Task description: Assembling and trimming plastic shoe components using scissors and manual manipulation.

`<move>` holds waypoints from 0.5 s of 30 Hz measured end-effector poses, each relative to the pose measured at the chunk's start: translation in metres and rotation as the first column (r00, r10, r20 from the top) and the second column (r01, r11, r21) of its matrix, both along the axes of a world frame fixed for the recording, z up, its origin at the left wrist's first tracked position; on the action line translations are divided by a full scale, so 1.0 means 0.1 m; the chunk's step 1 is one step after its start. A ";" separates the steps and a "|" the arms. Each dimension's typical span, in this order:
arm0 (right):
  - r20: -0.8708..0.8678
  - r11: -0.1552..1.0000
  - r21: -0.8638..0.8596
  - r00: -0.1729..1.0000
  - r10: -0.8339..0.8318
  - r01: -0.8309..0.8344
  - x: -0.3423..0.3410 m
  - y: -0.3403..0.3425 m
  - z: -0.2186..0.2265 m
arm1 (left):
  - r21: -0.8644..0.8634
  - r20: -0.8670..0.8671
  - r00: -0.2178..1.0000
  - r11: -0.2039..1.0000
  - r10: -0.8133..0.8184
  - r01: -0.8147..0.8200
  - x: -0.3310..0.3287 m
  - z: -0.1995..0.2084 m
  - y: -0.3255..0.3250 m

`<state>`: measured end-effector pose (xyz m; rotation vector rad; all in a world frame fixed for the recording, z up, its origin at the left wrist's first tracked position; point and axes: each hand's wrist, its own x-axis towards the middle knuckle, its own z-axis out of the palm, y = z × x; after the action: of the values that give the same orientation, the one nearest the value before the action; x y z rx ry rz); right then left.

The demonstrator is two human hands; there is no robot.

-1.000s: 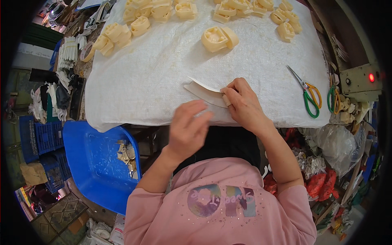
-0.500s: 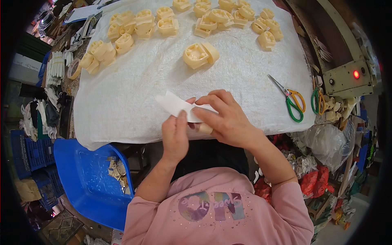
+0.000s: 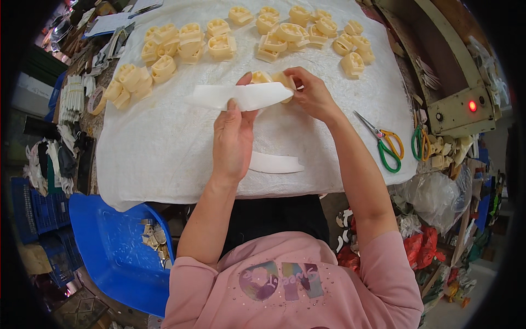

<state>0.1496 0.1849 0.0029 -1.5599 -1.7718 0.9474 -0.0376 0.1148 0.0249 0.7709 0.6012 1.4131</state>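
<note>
My left hand (image 3: 233,140) pinches a long white strip (image 3: 235,97), thumb on top, holding it crosswise over the cloth. The strip's right end narrows to a point beside my right hand (image 3: 315,96). With closed fingertips, my right hand grips the edge of a cream moulded piece (image 3: 286,80). Another cream piece (image 3: 261,77) sits just left of it, partly hidden by the strip and my left fingers. A second white strip (image 3: 276,163), slightly curved, lies flat on the cloth nearer to me.
Several cream pieces (image 3: 222,47) stand in clusters along the far side of the white cloth (image 3: 148,148). Scissors (image 3: 387,143) with green and yellow handles lie at right, near a metal box (image 3: 466,112) with a red light. A blue tub (image 3: 118,247) holding metal parts is lower left.
Both hands have moved forward from the near edge to the cream pieces. One white strip now lies on the cloth; my left hand holds another. My right hand has taken hold of a cream piece.
</note>
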 end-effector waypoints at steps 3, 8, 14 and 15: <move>-0.105 0.978 0.043 0.974 -0.199 0.205 0.18 -0.20 -0.07 | -0.010 0.002 1.000 1.000 -0.011 0.011 -0.02 0.05 0.00; -0.155 0.932 0.111 0.933 -0.326 0.345 0.31 -0.93 0.07 | -0.055 0.053 0.996 0.996 -0.074 0.077 -0.12 -0.03 -0.12; 0.314 0.799 0.591 0.881 -0.353 0.109 0.35 -1.35 -0.06 | -0.234 0.071 0.985 0.957 -0.158 0.170 -0.04 -0.01 -0.60; 0.265 0.850 0.506 0.911 -0.317 0.149 0.39 -1.39 -0.04 | -0.236 0.066 0.985 0.957 -0.158 0.170 -0.02 0.00 -0.67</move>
<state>0.1887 0.0455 -0.0013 -1.6186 -1.8001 0.0958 -0.0401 0.0482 0.0244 0.5787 0.6440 1.1768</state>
